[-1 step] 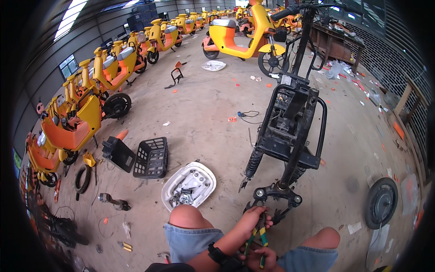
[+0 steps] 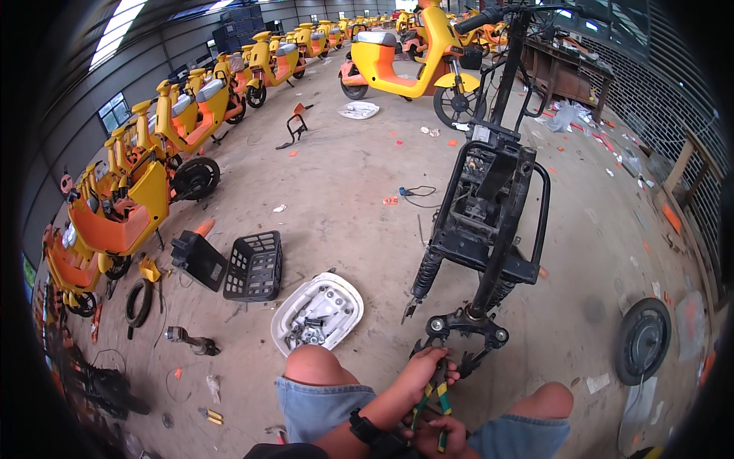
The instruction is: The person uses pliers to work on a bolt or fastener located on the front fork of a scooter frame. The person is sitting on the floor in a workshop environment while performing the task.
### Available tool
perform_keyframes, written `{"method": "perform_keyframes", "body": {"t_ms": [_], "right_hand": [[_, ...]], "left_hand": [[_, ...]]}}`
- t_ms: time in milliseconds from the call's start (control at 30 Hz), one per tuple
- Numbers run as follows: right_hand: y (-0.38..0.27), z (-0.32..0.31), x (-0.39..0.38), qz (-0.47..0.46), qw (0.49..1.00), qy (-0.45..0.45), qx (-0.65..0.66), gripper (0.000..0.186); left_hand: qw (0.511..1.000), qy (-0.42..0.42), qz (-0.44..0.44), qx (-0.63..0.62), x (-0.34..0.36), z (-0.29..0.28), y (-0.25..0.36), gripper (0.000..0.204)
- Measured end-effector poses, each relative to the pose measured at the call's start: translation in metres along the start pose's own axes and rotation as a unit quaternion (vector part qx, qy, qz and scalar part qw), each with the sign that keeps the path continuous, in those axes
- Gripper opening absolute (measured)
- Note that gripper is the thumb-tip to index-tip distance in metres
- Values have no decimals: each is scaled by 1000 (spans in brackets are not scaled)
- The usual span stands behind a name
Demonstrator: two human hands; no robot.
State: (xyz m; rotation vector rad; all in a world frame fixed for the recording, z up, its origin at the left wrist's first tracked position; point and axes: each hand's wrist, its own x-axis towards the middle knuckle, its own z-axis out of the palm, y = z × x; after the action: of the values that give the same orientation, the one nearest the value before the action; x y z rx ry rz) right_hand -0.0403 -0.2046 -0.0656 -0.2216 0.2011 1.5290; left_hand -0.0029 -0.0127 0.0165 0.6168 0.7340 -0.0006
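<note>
A pair of pliers [image 2: 444,398] with green and yellow handles is between my two hands. My left hand [image 2: 425,372], at the end of the arm with a black wristband, is closed around the pliers' head. Its fingers hide the jaw tips, and whatever lies between them cannot be made out. Lower down, my right hand [image 2: 449,434] is closed on the handles. Just beyond stands a black scooter frame [image 2: 489,214] with handlebars at its far end. The black forked bracket [image 2: 468,324] at its near end sits right above my left hand, between my knees.
Left of the bracket lies a white tray [image 2: 345,288] of metal parts. Farther left are a black crate [image 2: 258,264], a black box [image 2: 200,260] and a tyre [image 2: 138,303]. A wheel [image 2: 644,342] lies at right. Yellow scooters [image 2: 413,69] stand beyond, more in rows at left.
</note>
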Motion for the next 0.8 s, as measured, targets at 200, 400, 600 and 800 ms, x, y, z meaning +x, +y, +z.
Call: {"method": "perform_keyframes", "body": {"t_ms": [200, 400, 600, 800], "right_hand": [[1, 41, 1, -38, 999, 25, 0, 50], [-9, 88, -2, -26, 998, 43, 27, 55], [-14, 84, 0, -13, 992, -81, 93, 58], [-18, 97, -3, -20, 999, -9, 28, 48]], "left_hand": [[999, -17, 18, 35, 3, -1, -1, 31], [973, -11, 58, 225, -16, -12, 5, 46], [970, -171, -147, 85, -23, -19, -5, 48], [981, -134, -139, 9, -30, -7, -13, 34]]}}
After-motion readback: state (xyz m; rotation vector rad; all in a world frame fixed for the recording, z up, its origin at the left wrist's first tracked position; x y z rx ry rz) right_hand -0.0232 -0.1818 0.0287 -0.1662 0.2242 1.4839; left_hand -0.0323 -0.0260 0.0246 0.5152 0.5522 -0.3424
